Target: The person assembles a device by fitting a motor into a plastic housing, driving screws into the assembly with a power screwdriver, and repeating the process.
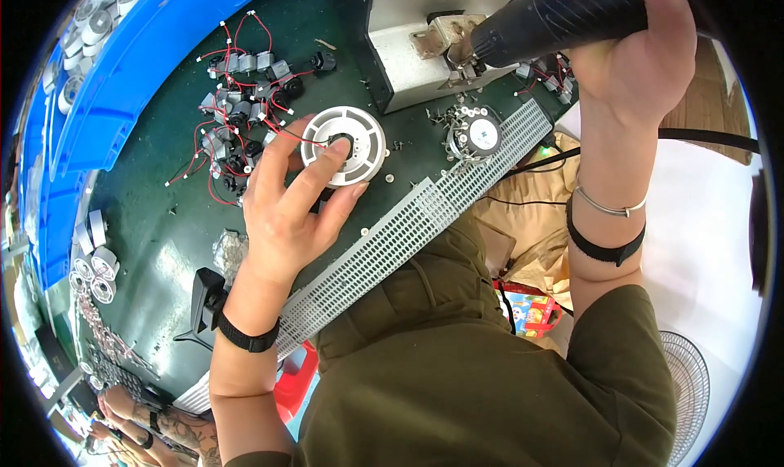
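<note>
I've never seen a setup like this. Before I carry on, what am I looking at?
There's no robot here: a person works with bare hands. This one picture comes from a wide camera on their head, looking down, so edges bend. The left hand holds a white slotted disc over the green table. The right hand grips a black ribbed tool, its nose close to a metal housing. Small grey motors with red wires lie beyond the left hand; a round screw holder stands near a white grid strip. A blue bin is at upper left. Another person's hand shows lower left.
</note>
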`<move>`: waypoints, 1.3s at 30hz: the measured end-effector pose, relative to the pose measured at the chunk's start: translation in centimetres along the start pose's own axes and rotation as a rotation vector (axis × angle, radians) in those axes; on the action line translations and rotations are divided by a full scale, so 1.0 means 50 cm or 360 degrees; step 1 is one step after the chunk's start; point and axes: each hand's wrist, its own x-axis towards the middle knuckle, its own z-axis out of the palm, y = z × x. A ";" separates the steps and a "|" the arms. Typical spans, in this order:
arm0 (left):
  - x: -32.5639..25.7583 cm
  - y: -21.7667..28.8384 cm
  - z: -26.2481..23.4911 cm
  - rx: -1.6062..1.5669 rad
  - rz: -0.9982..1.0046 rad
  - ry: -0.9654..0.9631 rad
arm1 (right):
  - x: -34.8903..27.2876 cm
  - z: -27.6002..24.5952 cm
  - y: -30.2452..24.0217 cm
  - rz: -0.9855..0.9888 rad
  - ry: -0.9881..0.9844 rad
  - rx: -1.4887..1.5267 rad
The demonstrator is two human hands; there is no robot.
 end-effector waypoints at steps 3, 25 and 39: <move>0.000 0.001 0.003 -0.0008 0.0002 0.0006 | -0.009 -0.003 -0.013 0.0001 -0.0019 -0.0039; 0.002 0.006 -0.003 0.0102 -0.0008 0.0095 | -0.020 0.086 -0.029 -0.0113 -0.0366 0.0301; 0.007 0.005 0.004 0.0099 0.0044 0.0167 | -0.017 0.092 -0.010 0.0011 -0.0630 0.0434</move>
